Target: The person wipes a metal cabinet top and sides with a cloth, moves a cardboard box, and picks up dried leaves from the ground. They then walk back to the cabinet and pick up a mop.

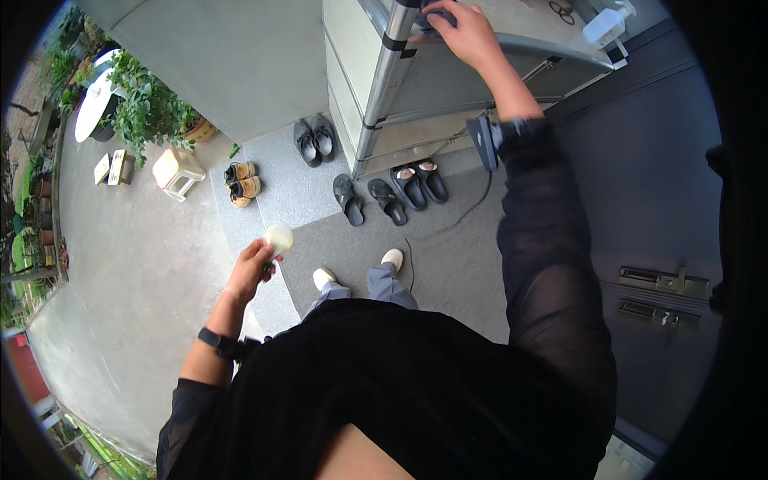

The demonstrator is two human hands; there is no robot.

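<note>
My left hand (252, 268) holds a small pale, rounded object (279, 239) with a green part beneath it, out over the paving at my left side. What exactly it is, I cannot tell. My right hand (468, 30) reaches up to the top of a metal-framed cabinet (420, 90). Its thumb and fingers are bent around a dark item (425, 23) at the cabinet's corner, partly hidden by the fingers and the picture's edge. Just below my right cuff is a dark flat object (482, 144), from which a cord (474, 210) runs down to the floor.
Black slippers (389, 201) and dark shoes (314, 141) lie by the cabinet's foot; tan shoes (243, 183) are further left. A plastic stool (180, 171) stands near potted plants (144, 96). A pump bottle (606, 27) sits at the cabinet's far end, beside a dark door (648, 180).
</note>
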